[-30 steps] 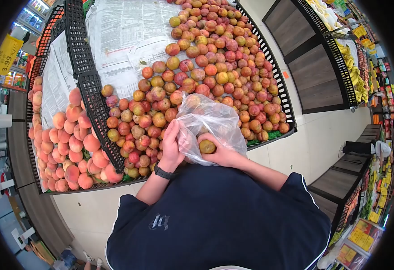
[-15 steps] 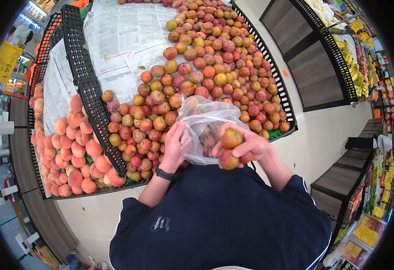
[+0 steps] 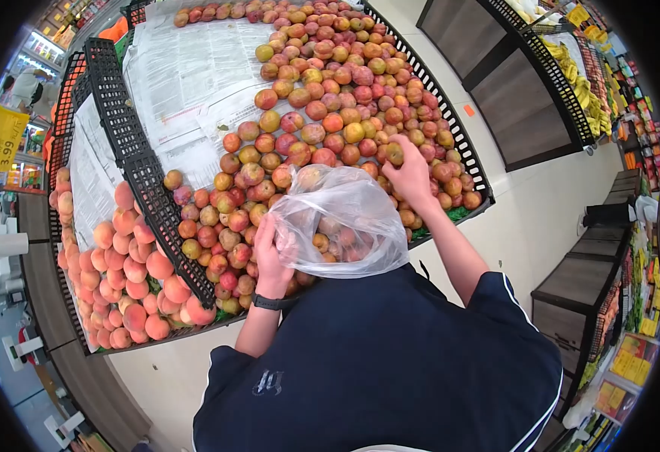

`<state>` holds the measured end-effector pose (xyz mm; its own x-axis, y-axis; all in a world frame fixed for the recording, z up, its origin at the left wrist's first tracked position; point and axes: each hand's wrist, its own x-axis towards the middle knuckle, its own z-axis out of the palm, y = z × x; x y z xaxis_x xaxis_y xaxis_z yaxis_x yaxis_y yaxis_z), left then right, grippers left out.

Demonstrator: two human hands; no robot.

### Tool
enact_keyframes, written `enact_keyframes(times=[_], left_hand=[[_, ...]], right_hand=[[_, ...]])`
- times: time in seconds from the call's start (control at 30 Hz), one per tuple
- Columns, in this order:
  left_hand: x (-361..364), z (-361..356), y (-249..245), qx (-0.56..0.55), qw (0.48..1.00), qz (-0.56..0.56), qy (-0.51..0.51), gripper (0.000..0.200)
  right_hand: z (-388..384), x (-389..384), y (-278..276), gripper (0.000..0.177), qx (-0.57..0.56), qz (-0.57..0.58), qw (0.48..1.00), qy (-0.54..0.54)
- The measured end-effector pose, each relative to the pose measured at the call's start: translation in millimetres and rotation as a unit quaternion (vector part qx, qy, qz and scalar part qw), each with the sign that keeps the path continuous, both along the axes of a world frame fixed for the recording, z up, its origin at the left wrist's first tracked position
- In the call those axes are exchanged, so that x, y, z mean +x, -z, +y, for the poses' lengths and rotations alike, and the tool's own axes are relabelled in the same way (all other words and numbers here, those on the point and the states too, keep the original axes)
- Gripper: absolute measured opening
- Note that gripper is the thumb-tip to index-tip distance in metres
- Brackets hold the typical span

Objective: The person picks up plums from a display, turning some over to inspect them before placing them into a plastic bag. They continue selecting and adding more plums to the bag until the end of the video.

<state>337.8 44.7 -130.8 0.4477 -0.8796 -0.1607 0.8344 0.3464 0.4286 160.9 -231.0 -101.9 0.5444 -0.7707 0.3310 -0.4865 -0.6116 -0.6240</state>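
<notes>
A clear plastic bag (image 3: 345,222) with several plums inside hangs over the near edge of the plum display, in front of my chest. My left hand (image 3: 272,245) grips the bag at its left side, and a dark band circles that wrist. To the right of the bag, my right hand (image 3: 409,169) reaches over the heap of plums (image 3: 322,124). Its thumb and fingers are around one reddish-yellow plum (image 3: 394,154) at the heap's surface.
Left of the plums, a black slatted divider (image 3: 130,143) separates off peaches (image 3: 130,267). Newspaper (image 3: 194,71) lines the far part of the display. A yellow price sign (image 3: 2,139) stands at far left. Dark wooden stands (image 3: 525,105) are to the right.
My right hand has moved from beside the bag out to the heap, and the plums it held are no longer in it. The bag is spread wider, with more plums visible inside.
</notes>
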Motion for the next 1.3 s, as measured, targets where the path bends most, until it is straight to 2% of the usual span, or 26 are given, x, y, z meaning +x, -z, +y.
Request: enact_keyframes(times=[0.03, 0.1, 0.2, 0.3, 0.43, 0.5, 0.53, 0.63, 0.67, 0.7, 0.77, 0.83, 0.9, 0.97, 1.07, 1.3], left_hand=[[-5, -4, -6, 0.078, 0.996, 0.005, -0.04, 0.018], [-17, -19, -38, 0.231, 0.966, 0.017, -0.115, 0.019], [-17, -14, -27, 0.189, 0.978, -0.005, -0.084, 0.02], [-17, -16, -26, 0.179, 0.981, -0.01, -0.07, 0.02], [-8, -10, -16, 0.048, 0.999, 0.019, 0.013, 0.021], [-11, -14, -29, 0.103, 0.994, 0.005, -0.021, 0.021], [-12, -17, -35, 0.131, 0.991, -0.002, -0.039, 0.021], [-12, -15, -41, 0.145, 0.987, -0.02, -0.059, 0.022], [-9, -10, -36, 0.094, 0.995, -0.023, -0.039, 0.024], [-9, -8, -38, 0.091, 0.995, -0.018, -0.042, 0.024], [-10, -7, -47, 0.085, 0.995, -0.009, -0.044, 0.025], [-14, -9, -60, 0.09, 0.995, -0.011, -0.051, 0.026], [-16, -11, -69, 0.071, 0.996, -0.015, -0.041, 0.026], [-16, -11, -76, 0.03, 0.999, -0.021, -0.023, 0.026], [-24, -9, -82, 0.029, 0.996, -0.069, -0.041, 0.026], [-22, -1, -76, 0.036, 0.997, -0.056, -0.049, 0.024]], right_hand=[[6, 1, 11, 0.056, -0.017, 0.052, 0.998, 0.011], [16, 3, 21, 0.054, -0.093, 0.036, 0.995, -0.013], [19, -2, 28, 0.056, -0.119, 0.0, 0.993, -0.02], [18, -7, 19, 0.059, -0.096, 0.013, 0.995, -0.036], [11, -11, 29, 0.062, -0.072, 0.021, 0.994, -0.073], [12, -9, 29, 0.061, -0.075, 0.045, 0.993, -0.075], [16, -9, 23, 0.051, -0.082, 0.032, 0.995, -0.056], [21, -15, -18, 0.039, -0.021, -0.113, 0.993, -0.002], [28, -19, -38, 0.031, 0.048, -0.196, 0.979, -0.005], [38, -24, -62, 0.024, 0.117, -0.278, 0.954, -0.007], [52, -37, -109, 0.016, -0.01, -0.253, 0.937, -0.242], [86, -29, -131, 0.014, 0.042, -0.213, 0.868, -0.447], [115, -14, -118, 0.018, 0.085, -0.035, 0.859, -0.504], [116, 13, -70, 0.032, -0.018, 0.006, 0.882, -0.47], [113, 38, -35, 0.047, 0.053, 0.069, 0.89, -0.448], [121, 50, -30, 0.06, 0.063, 0.139, 0.875, -0.459]])
